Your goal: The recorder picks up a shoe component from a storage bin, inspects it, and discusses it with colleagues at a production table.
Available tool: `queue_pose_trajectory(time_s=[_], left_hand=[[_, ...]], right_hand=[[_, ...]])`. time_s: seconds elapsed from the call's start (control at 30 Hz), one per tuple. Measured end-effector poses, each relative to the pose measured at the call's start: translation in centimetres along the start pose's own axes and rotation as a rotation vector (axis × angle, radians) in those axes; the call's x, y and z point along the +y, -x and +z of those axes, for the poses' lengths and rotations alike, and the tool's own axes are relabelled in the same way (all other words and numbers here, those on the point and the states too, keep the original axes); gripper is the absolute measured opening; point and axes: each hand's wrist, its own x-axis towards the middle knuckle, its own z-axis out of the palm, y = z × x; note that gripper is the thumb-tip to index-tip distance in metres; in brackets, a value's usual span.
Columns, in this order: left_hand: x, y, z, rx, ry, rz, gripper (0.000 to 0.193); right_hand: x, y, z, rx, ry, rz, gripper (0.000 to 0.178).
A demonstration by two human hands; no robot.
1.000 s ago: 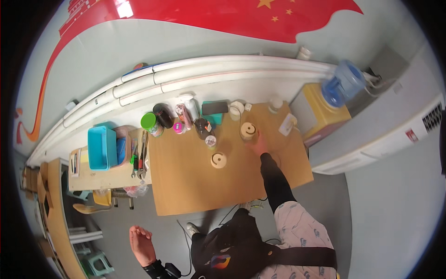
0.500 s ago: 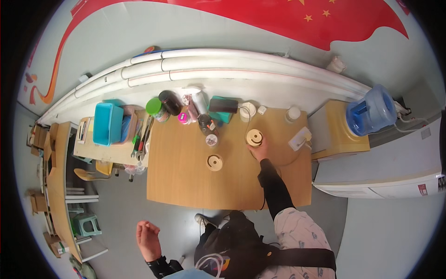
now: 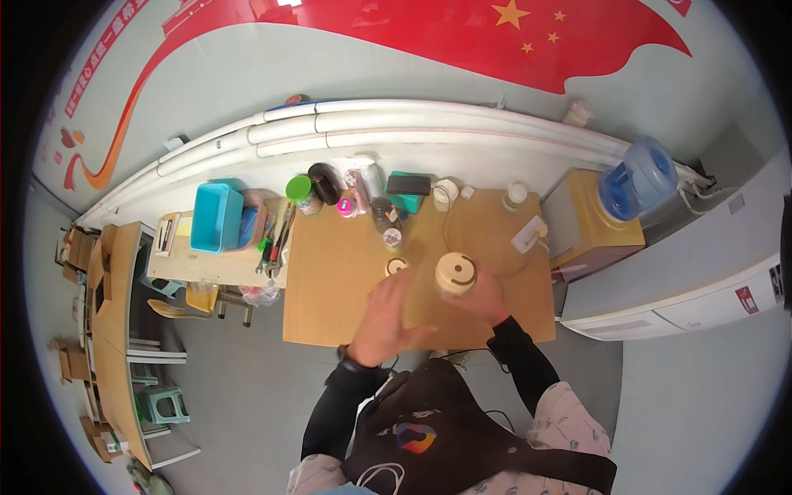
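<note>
And the right grip (image 3: 488,299) wraps round the cream-topped container (image 3: 454,272), at two o'clock from the left grip (image 3: 383,320), fingers spread wide, empty, another cream top (image 3: 396,266) at its twelve!

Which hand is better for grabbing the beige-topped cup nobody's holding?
Probably the left hand: it looks open and empty, and it's closer to the free cup. The right hand is busy holding the other cup.
</note>
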Motion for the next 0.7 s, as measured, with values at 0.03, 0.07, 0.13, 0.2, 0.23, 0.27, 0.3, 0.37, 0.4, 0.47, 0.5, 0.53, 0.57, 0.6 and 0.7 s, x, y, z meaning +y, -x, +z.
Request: queue_pose_trajectory(time_s=[0.03, 0.07, 0.13, 0.2, 0.23, 0.27, 0.3, 0.37, 0.4, 0.47, 0.5, 0.53, 0.57, 0.6, 0.7], left_hand=[[0.7, -0.5, 0.0, 0.003, -0.005, 0.005, 0.095], [1.4, -0.8, 0.0, -0.034, -0.025, 0.046, 0.099], [2.2, -0.5, -0.4, -0.072, -0.045, 0.096, 0.102], [2.2, 0.4, -0.9, -0.121, -0.107, 0.11, 0.1], [2.1, 1.0, -1.4, -0.117, -0.112, 0.111, 0.1], [2.0, 1.6, -1.8, -0.083, -0.113, 0.12, 0.093], [2.1, 2.1, -2.4, -0.054, -0.111, 0.133, 0.086], [2.7, 3.2, -3.8, 0.003, -0.06, 0.122, 0.083], [3.2, 3.8, -4.8, 0.059, -0.006, 0.107, 0.079], [3.8, 5.2, -6.9, 0.044, 0.017, 0.041, 0.079], [3.8, 6.5, -7.9, 0.132, 0.183, -0.046, 0.078], [3.5, 7.5, -8.9, 0.219, 0.355, -0.13, 0.077], [3.1, 8.9, -10.0, 0.266, 0.523, -0.187, 0.078], [2.6, 10.2, -11.0, 0.314, 0.688, -0.236, 0.079], [-0.9, 14.9, -12.9, 0.522, 1.009, -0.169, 0.076]], right_hand=[[-2.0, 0.7, 0.2, -0.087, -0.026, -0.011, 0.065], [-4.1, 1.4, 0.6, -0.175, -0.052, -0.023, 0.062], [-7.7, 2.7, 1.3, -0.215, -0.239, -0.024, 0.064], [-9.4, 3.7, 2.4, -0.254, -0.154, -0.058, 0.065], [-10.1, 4.1, 2.8, -0.255, -0.155, -0.065, 0.065], [-10.7, 4.4, 3.2, -0.285, -0.1, -0.044, 0.066], [-11.2, 4.8, 3.5, -0.31, -0.045, -0.02, 0.066], [-10.6, 5.4, 4.9, -0.308, -0.047, -0.053, 0.068], [-10.3, 5.8, 5.5, -0.308, -0.05, -0.082, 0.07], [-10.6, 6.2, 5.8, -0.306, -0.046, -0.087, 0.073], [-11.0, 6.5, 6.1, -0.31, -0.048, -0.1, 0.076], [-13.0, 6.5, 5.9, -0.318, -0.049, -0.093, 0.076], [-15.2, 6.7, 5.3, -0.302, -0.017, -0.166, 0.079], [-17.5, 6.5, 4.6, -0.281, 0.016, -0.245, 0.081], [-20.7, 6.3, 3.0, -0.324, 0.015, -0.287, 0.086]])
